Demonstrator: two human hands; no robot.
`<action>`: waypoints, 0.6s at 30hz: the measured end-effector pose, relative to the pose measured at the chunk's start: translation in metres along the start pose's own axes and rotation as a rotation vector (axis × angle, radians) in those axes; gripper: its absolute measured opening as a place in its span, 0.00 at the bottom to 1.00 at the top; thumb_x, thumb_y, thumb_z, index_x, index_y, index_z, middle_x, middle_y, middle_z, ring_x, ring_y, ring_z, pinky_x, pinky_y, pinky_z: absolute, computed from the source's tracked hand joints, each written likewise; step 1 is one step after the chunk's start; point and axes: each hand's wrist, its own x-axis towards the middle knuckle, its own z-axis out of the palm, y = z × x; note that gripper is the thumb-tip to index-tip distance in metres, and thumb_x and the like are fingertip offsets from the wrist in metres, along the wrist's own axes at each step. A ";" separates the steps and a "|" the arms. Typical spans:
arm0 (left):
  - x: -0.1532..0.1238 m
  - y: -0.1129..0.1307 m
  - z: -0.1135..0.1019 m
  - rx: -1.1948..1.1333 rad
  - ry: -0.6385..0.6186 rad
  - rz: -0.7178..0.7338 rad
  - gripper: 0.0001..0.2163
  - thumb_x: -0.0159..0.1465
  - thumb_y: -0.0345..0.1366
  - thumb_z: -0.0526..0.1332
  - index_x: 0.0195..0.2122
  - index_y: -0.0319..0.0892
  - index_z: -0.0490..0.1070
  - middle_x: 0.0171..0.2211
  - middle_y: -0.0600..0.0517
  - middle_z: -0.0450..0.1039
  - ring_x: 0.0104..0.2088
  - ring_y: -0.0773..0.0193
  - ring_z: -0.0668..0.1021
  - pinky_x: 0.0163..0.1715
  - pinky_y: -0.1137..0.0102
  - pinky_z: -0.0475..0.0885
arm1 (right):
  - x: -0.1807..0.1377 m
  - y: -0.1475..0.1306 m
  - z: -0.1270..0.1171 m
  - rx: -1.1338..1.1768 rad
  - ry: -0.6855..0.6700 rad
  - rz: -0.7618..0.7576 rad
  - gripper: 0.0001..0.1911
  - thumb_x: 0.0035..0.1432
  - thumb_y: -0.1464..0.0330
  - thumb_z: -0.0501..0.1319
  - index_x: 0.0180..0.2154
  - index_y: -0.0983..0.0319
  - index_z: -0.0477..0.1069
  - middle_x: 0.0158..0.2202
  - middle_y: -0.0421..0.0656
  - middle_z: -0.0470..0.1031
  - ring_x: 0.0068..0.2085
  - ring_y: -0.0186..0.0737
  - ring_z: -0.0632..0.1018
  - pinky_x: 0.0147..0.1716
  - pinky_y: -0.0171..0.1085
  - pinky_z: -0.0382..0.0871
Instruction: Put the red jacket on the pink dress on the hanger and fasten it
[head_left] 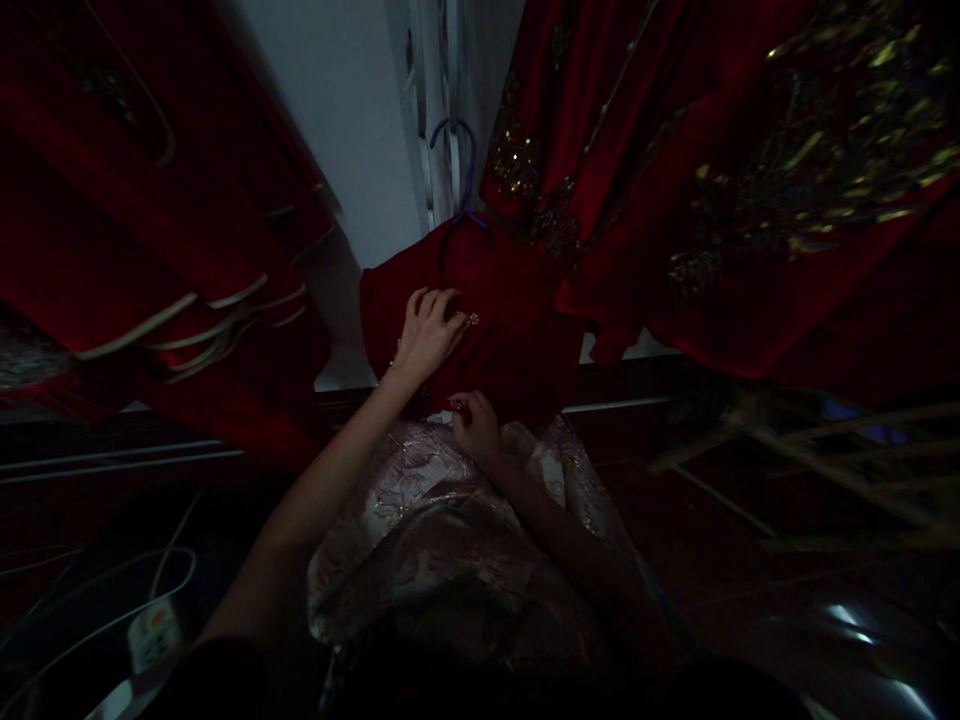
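Note:
A red top (525, 330) hangs from a purple hanger (469, 165) in front of me in dim light. Over its front, my left hand (429, 335) has bent fingers, with thumb and forefinger closed at a small sparkling button (472, 319). Lower down, my right hand (478, 428) is curled at the top's bottom edge, its fingertips pinched together by a small glint. Whatever detail lies inside that pinch is too dark to make out. Pale shiny patterned cloth (420, 470) lies beneath both hands, across my lap.
Red garments with pale trim (172, 330) hang at left. More red garments with gold sequins (817, 170) hang at right. A pale wall or door panel (322, 110) stands behind. A slatted rack (840, 470) is at lower right; a white cord (112, 625) curves at lower left.

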 end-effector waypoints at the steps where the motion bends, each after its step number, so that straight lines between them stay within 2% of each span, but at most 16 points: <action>1: 0.002 -0.002 0.000 0.049 -0.038 0.050 0.07 0.63 0.34 0.57 0.40 0.44 0.73 0.54 0.45 0.66 0.56 0.51 0.66 0.60 0.46 0.55 | 0.000 0.000 0.000 -0.003 0.000 -0.002 0.15 0.50 0.77 0.53 0.39 0.61 0.71 0.39 0.43 0.74 0.42 0.40 0.73 0.47 0.39 0.66; 5: 0.012 -0.009 0.002 0.159 -0.098 0.184 0.10 0.63 0.35 0.55 0.42 0.40 0.71 0.49 0.43 0.69 0.53 0.51 0.69 0.61 0.46 0.56 | 0.001 -0.001 -0.001 -0.019 -0.005 -0.022 0.15 0.49 0.76 0.54 0.40 0.61 0.70 0.39 0.43 0.74 0.42 0.41 0.73 0.47 0.40 0.65; 8: 0.017 -0.017 0.006 0.128 -0.109 0.262 0.10 0.64 0.35 0.52 0.40 0.40 0.70 0.41 0.46 0.72 0.46 0.56 0.71 0.62 0.49 0.57 | -0.003 -0.002 -0.001 -0.024 0.026 0.012 0.17 0.49 0.74 0.57 0.43 0.62 0.68 0.40 0.44 0.73 0.42 0.41 0.73 0.46 0.42 0.66; 12: 0.016 -0.029 0.006 0.091 -0.076 0.290 0.09 0.65 0.32 0.50 0.37 0.40 0.69 0.33 0.49 0.71 0.41 0.61 0.72 0.63 0.53 0.60 | 0.001 -0.012 -0.004 0.017 0.185 -0.029 0.11 0.56 0.70 0.56 0.43 0.62 0.66 0.39 0.46 0.70 0.42 0.41 0.71 0.44 0.42 0.68; 15: 0.015 -0.033 0.001 0.129 -0.098 0.346 0.10 0.66 0.31 0.49 0.36 0.41 0.69 0.32 0.50 0.71 0.40 0.62 0.73 0.63 0.53 0.60 | 0.029 -0.035 -0.016 0.057 0.351 -0.145 0.08 0.59 0.70 0.54 0.42 0.61 0.64 0.42 0.48 0.67 0.47 0.41 0.70 0.49 0.46 0.66; 18: 0.018 -0.031 -0.006 0.182 -0.124 0.366 0.11 0.67 0.32 0.47 0.37 0.41 0.69 0.33 0.50 0.72 0.42 0.61 0.73 0.63 0.54 0.59 | 0.076 -0.067 -0.033 0.089 0.447 -0.222 0.08 0.61 0.68 0.52 0.44 0.60 0.61 0.46 0.49 0.66 0.51 0.42 0.69 0.52 0.48 0.65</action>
